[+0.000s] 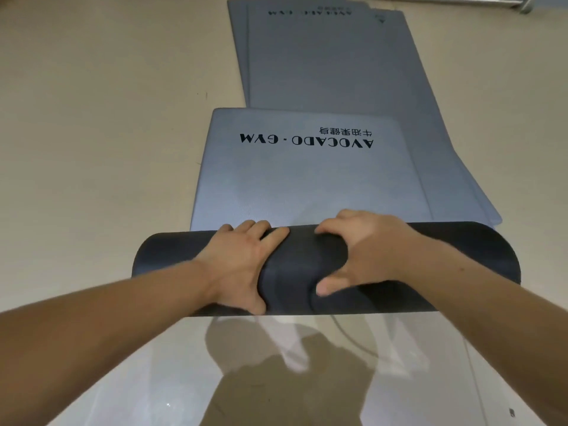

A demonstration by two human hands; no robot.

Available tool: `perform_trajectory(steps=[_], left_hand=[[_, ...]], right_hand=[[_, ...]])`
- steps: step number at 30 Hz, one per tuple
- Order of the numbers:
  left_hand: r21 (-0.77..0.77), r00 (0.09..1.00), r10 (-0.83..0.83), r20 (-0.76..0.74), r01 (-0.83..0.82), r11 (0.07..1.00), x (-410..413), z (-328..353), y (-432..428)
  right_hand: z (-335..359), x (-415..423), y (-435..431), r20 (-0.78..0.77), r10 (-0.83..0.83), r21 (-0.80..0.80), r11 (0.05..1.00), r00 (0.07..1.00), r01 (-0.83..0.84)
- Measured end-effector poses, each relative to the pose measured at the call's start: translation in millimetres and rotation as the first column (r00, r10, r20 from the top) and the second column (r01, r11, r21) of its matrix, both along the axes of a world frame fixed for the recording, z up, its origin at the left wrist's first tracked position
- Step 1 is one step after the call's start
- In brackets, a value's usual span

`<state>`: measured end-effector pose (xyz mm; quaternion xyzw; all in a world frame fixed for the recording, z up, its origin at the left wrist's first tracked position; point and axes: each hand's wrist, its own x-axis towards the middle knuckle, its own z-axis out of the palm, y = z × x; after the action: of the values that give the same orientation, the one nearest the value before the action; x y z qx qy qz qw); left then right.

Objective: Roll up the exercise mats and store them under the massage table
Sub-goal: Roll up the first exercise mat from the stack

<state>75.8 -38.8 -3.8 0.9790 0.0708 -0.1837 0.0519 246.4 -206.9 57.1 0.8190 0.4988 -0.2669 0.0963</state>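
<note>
A grey exercise mat [295, 179] with black "AVOCADO · GYM" lettering lies on the floor in front of me, most of it wound into a thick dark roll [461, 259] at its near end. My left hand [236, 265] grips the roll left of centre, fingers over the top and thumb on the near side. My right hand [365, 250] grips it right of centre, its curled fingers and thumb pressing a dent into the roll. Only a short flat stretch of this mat still shows beyond the roll.
Two more grey mats [332, 63] lie flat and overlapping beyond the first, running toward the top of the view. A metal frame [519, 3] shows at the top right corner. Glossy beige floor [92, 118] surrounds the mats.
</note>
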Motion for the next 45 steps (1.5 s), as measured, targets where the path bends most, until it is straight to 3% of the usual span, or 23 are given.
perform_trajectory(steps=[3,5,9,11,15,17,20,21,23,26,31,33,35,38,41,45], left_hand=[[-0.106,0.996,0.032,-0.081,-0.041,0.994,21,15,20],[-0.173,0.992,0.048,-0.113,-0.067,0.983,30,22,24],[-0.22,0.991,0.05,-0.128,-0.077,0.972,31,28,23],[-0.274,0.983,0.058,-0.176,-0.106,0.956,30,31,22],[-0.412,0.966,0.104,-0.236,-0.196,0.89,15,27,18],[-0.272,0.988,0.133,-0.073,-0.148,0.951,-1,23,11],[-0.009,0.929,-0.02,0.369,0.025,1.0,-27,9,0],[0.039,0.913,-0.051,0.406,0.038,0.999,-34,6,-3],[0.074,0.968,-0.038,0.249,0.02,0.997,-42,-1,-12],[0.092,0.998,0.039,-0.052,-0.034,0.995,-38,-8,-16],[0.042,0.991,0.132,-0.001,-0.132,0.99,-1,-19,3],[0.021,0.992,0.127,0.008,-0.127,0.992,11,-18,17],[0.004,0.995,0.098,0.012,-0.098,0.995,20,-15,29],[-0.019,0.997,0.076,0.005,-0.075,0.997,29,-9,40],[-0.077,0.996,0.089,-0.027,-0.091,0.993,36,1,45],[-0.136,0.994,0.081,-0.068,-0.09,0.987,37,15,42]], right_hand=[[-27,-22,-4,0.212,0.116,-0.114,0.989,0.97,-0.093],[-41,-21,-9,0.316,0.14,-0.032,0.99,0.938,-0.137],[-38,-5,-14,0.318,0.165,0.11,0.972,0.934,-0.209],[-33,-4,-14,0.257,0.175,0.076,0.977,0.95,-0.201],[-22,1,-15,-0.025,0.084,-0.034,0.996,0.996,-0.085],[-23,10,-8,-0.126,-0.001,-0.054,0.999,0.992,-0.005],[-27,34,11,-0.311,-0.171,-0.045,0.985,0.935,0.166],[-28,42,16,-0.373,-0.215,-0.039,0.976,0.902,0.216],[-29,51,20,-0.418,-0.226,-0.014,0.97,0.88,0.243],[-32,54,21,-0.263,-0.136,0.084,0.983,0.955,0.163],[-18,30,17,0.083,-0.026,0.21,0.978,0.996,0.008],[-24,11,14,0.178,0.024,0.166,0.985,0.984,-0.054],[-37,-7,13,0.271,0.107,0.016,0.993,0.957,-0.115],[-55,-11,13,0.35,0.139,-0.03,0.99,0.926,-0.137],[-58,7,15,0.389,0.122,0.155,0.969,0.913,-0.195],[-56,15,3,0.305,0.109,0.29,0.936,0.946,-0.202]])
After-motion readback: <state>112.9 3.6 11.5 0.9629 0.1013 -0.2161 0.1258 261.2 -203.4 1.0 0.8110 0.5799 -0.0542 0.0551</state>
